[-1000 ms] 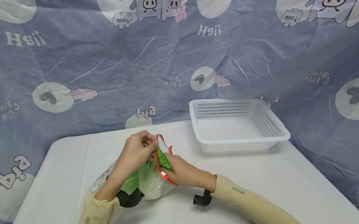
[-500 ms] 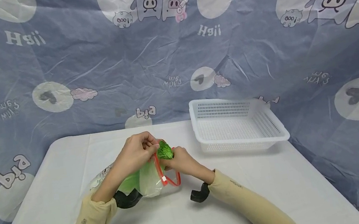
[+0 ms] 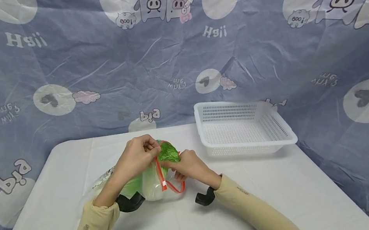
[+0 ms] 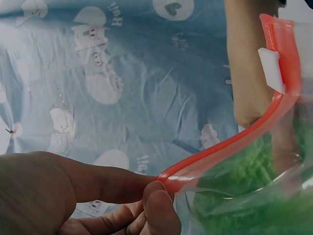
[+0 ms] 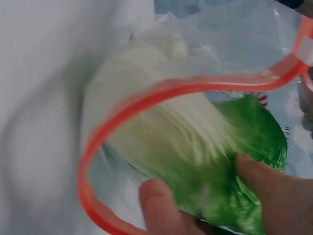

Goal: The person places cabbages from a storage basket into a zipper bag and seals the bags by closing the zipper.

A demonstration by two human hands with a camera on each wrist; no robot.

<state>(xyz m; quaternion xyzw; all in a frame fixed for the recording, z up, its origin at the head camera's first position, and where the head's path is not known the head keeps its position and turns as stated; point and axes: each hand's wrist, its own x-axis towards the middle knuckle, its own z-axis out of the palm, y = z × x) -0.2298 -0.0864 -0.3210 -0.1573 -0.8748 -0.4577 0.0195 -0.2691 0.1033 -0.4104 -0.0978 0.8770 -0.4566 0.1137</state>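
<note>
A clear zip bag (image 3: 153,194) with a red zip edge (image 4: 215,152) and a white slider (image 4: 271,69) lies on its side, its mouth facing right. Inside is a Chinese cabbage (image 5: 181,132) with a pale stem and green leaves; its leafy end (image 3: 169,152) shows at the mouth. My left hand (image 3: 140,152) pinches the red zip edge between thumb and fingertips at the upper side of the mouth. My right hand (image 3: 191,166) reaches in at the mouth and grips the leafy end, its thumb and a finger (image 5: 259,171) against the leaves.
A white perforated plastic basket (image 3: 252,145) stands at the back right of the white table (image 3: 244,189). A patterned blue cloth (image 3: 148,57) hangs behind the table. A black wrist mount (image 3: 204,197) sits under each sleeve cuff.
More of the cabbage's green leaves shows at the bag mouth. My right hand has shifted slightly up and right, its fingers resettling on the leaves. My left hand keeps its pinch, moving slightly left.
</note>
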